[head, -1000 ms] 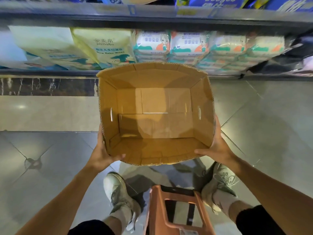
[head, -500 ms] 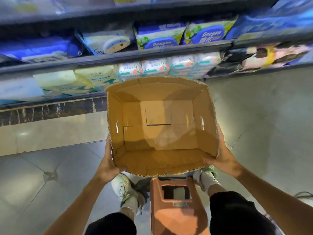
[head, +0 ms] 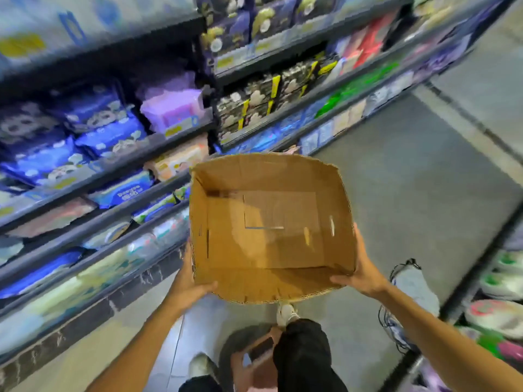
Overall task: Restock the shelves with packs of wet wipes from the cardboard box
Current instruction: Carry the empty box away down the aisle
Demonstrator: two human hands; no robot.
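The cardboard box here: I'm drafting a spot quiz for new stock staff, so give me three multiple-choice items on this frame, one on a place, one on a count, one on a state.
1. Where do the stocked shelves stand relative to the cardboard box?
A. To its left
B. Directly beneath it
C. Only behind the person

2. How many hands hold the box?
A. None
B. One
C. Two

3. What state is the box in?
A. Taped shut
B. Open and empty
C. Full of packs

Answers:
1 A, the shelf rows of packs run along the left side of the view, beside the box.
2 C, the left hand grips its left near corner and the right hand its right near corner.
3 B, the top is open and only bare cardboard floor shows inside.
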